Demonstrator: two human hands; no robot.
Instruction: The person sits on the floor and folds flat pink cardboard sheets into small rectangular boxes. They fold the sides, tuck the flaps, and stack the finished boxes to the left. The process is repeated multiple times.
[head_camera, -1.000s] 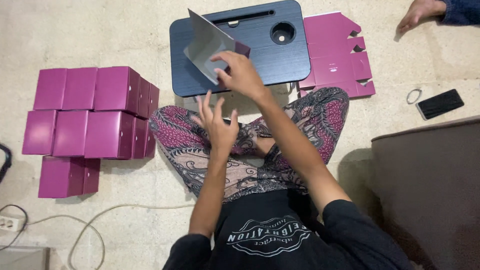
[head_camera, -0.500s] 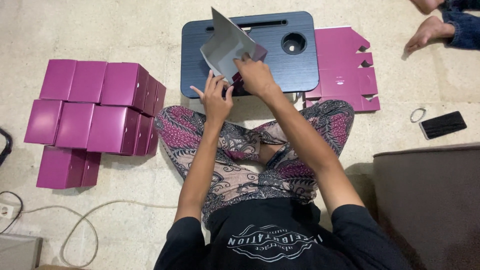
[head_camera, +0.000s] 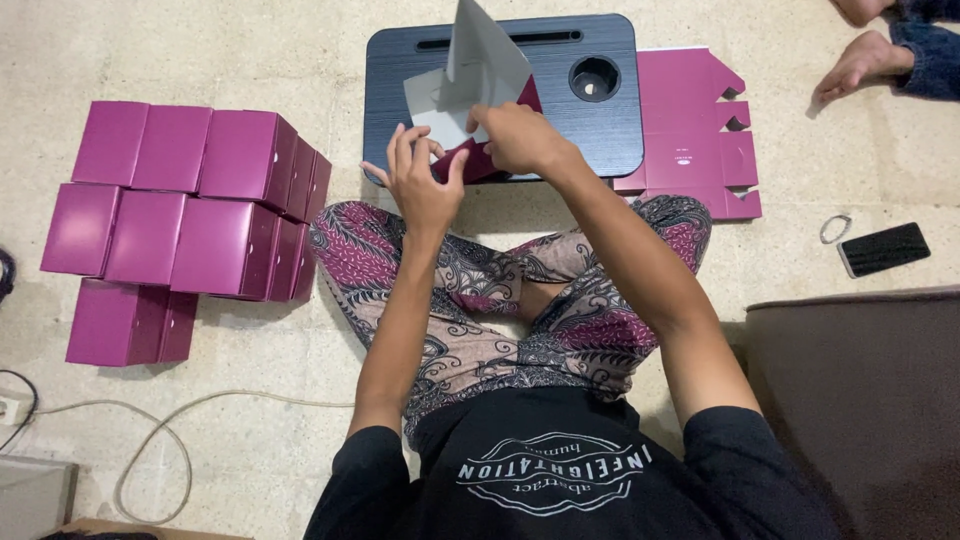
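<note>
I sit cross-legged at a dark blue lap table (head_camera: 600, 130) with a round cup hole. A partly folded carton (head_camera: 475, 75), grey inside and magenta outside, stands on the table. My right hand (head_camera: 520, 135) grips its lower edge. My left hand (head_camera: 420, 185), fingers spread, touches the carton's near flap. A stack of flat magenta carton blanks (head_camera: 695, 130) lies to the right of the table.
Several finished magenta boxes (head_camera: 190, 215) are stacked on the floor to my left. A black phone (head_camera: 885, 248) and a ring (head_camera: 835, 228) lie at the right, beside a brown cushion (head_camera: 860, 400). Another person's feet (head_camera: 860, 60) show at top right. A white cable (head_camera: 150, 440) trails bottom left.
The carton has been raised more upright on the lap table. My left hand has come up from my lap to its near flap.
</note>
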